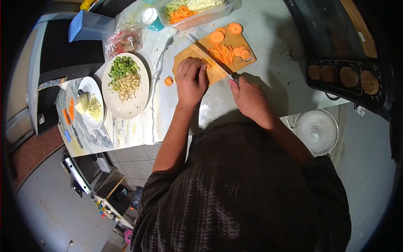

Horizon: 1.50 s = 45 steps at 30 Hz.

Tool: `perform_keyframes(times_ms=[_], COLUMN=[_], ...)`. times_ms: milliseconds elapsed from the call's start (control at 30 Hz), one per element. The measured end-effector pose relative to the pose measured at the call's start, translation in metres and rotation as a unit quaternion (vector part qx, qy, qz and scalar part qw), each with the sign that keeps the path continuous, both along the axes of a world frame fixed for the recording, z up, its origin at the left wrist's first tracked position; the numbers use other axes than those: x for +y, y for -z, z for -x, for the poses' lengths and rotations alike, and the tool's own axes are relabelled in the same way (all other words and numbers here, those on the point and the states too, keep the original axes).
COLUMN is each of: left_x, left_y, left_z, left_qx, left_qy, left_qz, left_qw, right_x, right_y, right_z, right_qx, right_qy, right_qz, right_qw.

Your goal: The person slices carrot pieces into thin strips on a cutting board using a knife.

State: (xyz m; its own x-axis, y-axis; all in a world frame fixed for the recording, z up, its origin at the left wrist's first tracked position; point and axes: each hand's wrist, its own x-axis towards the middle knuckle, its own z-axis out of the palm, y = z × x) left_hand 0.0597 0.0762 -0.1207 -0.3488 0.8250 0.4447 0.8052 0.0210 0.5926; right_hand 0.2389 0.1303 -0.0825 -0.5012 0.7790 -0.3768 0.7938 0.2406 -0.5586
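My right hand (249,98) grips the handle of a long kitchen knife (214,62), whose blade slants across a wooden cutting board (216,75). My left hand (191,82) rests at the board's left part with its fingers curled down, pressing on a carrot piece mostly hidden beneath them. Beyond the blade lies a pile of shredded carrot (222,53). Round carrot slices (216,37) sit at the far edge of the board, and more slices (242,52) at its right end. A carrot end (168,81) lies on the marble counter, left of my left hand.
A clear container (197,22) of shredded vegetables stands behind the board beside a teal-and-white tub (150,19). To the left are an oval plate (119,111) of greens and sprouts, and a smaller white plate (89,84). An oven (344,54) stands at right.
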Motion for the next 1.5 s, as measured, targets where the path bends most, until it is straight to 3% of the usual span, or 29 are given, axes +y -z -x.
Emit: perform_keyframes(times_ms=[700, 1500], left_x=[-0.003, 0.001], left_y=[-0.004, -0.003], left_z=[0.004, 0.0], left_qx=[-0.01, -0.011], left_qy=[0.042, -0.001], left_qz=[0.006, 0.006], left_qw=[0.999, 1.0], right_x=[-0.005, -0.007], right_y=[0.003, 0.0], right_z=[0.003, 0.015], right_qx=[0.034, 0.053], right_qy=[0.001, -0.019], right_qz=[0.031, 0.017], right_qw=[0.999, 0.998])
